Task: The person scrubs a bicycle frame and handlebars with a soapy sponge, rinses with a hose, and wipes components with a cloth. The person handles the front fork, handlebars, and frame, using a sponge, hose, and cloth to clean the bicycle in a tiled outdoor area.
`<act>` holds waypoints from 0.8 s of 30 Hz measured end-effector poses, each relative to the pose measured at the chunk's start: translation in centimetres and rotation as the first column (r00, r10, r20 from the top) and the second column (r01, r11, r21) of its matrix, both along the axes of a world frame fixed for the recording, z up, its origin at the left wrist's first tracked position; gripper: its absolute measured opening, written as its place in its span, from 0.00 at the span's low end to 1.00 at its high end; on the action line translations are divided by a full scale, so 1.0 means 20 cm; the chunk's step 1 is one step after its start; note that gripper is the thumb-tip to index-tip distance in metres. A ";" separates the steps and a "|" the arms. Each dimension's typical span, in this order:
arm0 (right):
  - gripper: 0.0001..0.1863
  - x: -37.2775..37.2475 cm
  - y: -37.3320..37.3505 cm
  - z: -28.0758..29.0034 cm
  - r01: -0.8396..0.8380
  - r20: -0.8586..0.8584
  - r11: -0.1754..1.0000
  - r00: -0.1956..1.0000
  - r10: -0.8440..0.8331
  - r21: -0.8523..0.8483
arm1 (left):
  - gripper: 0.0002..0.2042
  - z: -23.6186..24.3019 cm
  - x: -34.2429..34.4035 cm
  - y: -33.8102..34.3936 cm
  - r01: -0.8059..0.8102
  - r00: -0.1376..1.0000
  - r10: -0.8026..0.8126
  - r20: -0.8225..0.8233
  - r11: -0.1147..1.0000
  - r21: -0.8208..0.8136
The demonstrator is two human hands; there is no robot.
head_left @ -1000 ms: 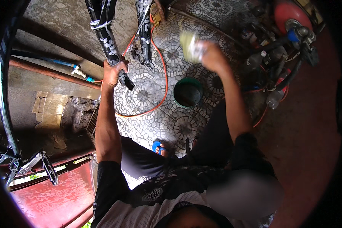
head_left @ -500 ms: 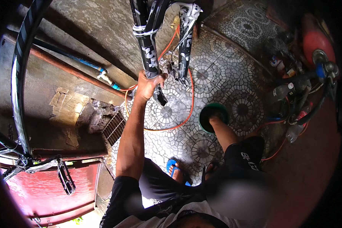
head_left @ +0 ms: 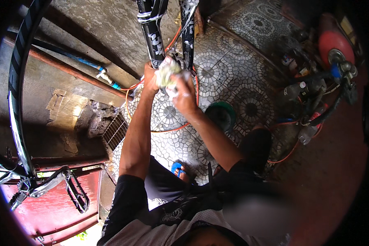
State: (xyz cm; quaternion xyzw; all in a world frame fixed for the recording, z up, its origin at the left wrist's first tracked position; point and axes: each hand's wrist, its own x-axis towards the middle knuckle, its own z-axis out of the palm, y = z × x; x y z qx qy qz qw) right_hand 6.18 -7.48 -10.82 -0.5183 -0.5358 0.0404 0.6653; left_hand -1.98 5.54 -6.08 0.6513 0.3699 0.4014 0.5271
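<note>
And here's the bicycle fork [head_left: 155, 43], black with chunky white markings, hanging into view from the upper edge; two legs, both pointing down; the left-hand leg leans a touch and is banded in white up high; the right-hand leg [head_left: 187, 39] runs close beside it, nearly upright, streaked with white suds near the top; and there's the soapy wad [head_left: 167, 74], soft, pale yellow-green, lathered white and blurred; it sits right at the left-hand leg's lower end, hiding the tip; sponge or cloth, can't tell!
</note>
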 end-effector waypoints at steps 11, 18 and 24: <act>0.22 -0.03 -0.04 -0.11 -0.156 -0.081 0.902 0.988 0.134 -0.403 | 0.15 0.00 -0.06 0.04 -0.009 0.999 0.007 -0.039 0.999 -0.038; 0.12 -0.02 -0.01 -0.14 -0.167 -0.083 0.867 0.986 0.145 -0.470 | 0.14 -0.02 -0.13 0.07 -0.062 0.997 0.060 -0.038 0.995 -0.080; 0.17 -0.06 -0.01 -0.13 -0.144 -0.127 0.880 0.987 0.097 -0.452 | 0.16 -0.03 -0.20 0.08 -0.024 1.000 0.025 0.008 0.998 -0.058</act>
